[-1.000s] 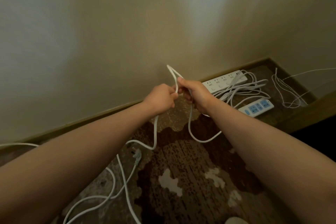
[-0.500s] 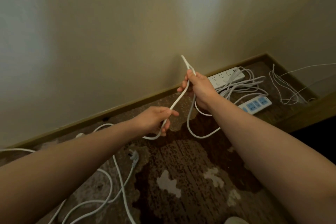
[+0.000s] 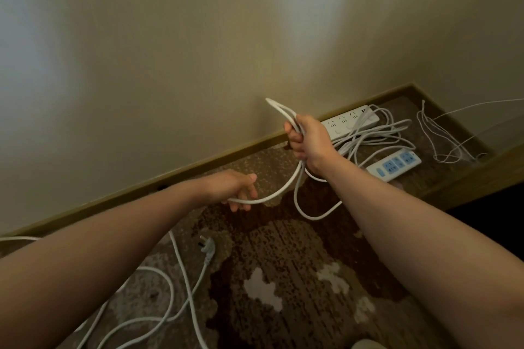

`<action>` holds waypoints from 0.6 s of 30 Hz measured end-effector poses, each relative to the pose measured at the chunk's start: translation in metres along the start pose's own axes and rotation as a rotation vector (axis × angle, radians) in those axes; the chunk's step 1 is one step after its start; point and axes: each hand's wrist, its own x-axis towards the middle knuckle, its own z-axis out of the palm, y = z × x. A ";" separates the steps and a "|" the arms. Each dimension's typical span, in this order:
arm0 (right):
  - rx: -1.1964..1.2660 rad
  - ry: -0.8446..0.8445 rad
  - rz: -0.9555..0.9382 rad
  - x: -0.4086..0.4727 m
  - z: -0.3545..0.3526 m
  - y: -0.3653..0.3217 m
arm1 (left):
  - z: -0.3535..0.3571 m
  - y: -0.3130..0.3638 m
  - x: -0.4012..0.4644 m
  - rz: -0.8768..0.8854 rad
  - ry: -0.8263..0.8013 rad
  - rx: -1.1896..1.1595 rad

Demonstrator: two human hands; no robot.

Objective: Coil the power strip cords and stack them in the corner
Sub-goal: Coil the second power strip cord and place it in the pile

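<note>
Coiling at an early stage: your right hand point(image 3: 306, 139) grips the first loops of white cord point(image 3: 286, 116), your left hand point(image 3: 235, 187) pinches the next length. Much cord trails over the carpet point(image 3: 283, 263) toward its plug point(image 3: 208, 248); two power strips point(image 3: 394, 164) already lie in the corner.

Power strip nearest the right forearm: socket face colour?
Blue socket face on a white power strip, clearest in the head view.

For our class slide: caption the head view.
Right hand grips cord loops; left hand holds slack.
</note>
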 end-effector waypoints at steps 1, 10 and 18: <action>-0.018 -0.002 -0.004 0.000 0.000 0.000 | -0.002 0.000 0.001 0.004 -0.027 0.038; 0.185 0.303 -0.122 0.017 -0.050 -0.028 | 0.003 -0.047 -0.010 0.113 0.020 -0.050; -0.162 0.202 -0.118 0.009 -0.028 -0.026 | -0.003 -0.034 0.000 0.109 0.178 -0.197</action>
